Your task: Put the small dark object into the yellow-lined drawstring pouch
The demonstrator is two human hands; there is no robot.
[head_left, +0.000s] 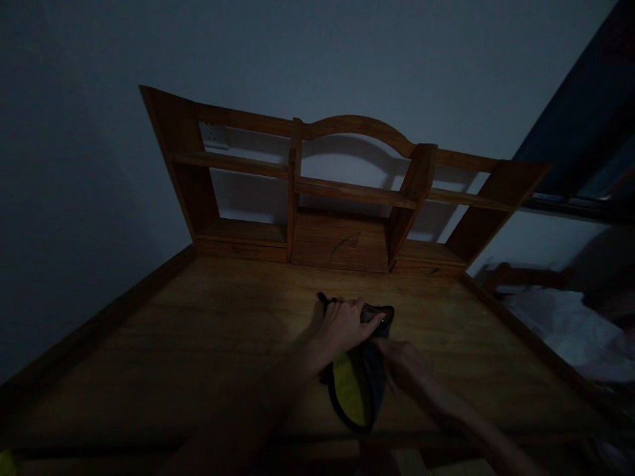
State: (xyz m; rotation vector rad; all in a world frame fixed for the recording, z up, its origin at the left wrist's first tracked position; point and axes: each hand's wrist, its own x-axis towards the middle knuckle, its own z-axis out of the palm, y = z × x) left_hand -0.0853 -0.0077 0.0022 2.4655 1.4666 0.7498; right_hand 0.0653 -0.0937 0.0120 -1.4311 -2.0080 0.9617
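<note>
A dark pouch (pixel 376 377) with a black rim and a yellow panel or lining (pixel 348 390) lies on the wooden desk (pixel 238 330), near its front edge. Across the pouch's far part, my left hand (pixel 347 324) is closed on the fabric, its thumb stretched to the right. My right hand (pixel 401 360) grips the pouch's right side, fingers closed and partly hidden in shadow. A small shiny spot shows by my left thumb; I cannot make out what it is. The dim light blurs the fabric's details.
A wooden shelf unit (pixel 342 192) with cubbies and small drawers stands along the desk's back, against the wall. A wall socket (pixel 214 135) shows through its left cubby. To the right are white cloth (pixel 560 324) and a dark window or curtain (pixel 585 125). Raised edging borders the desk's sides.
</note>
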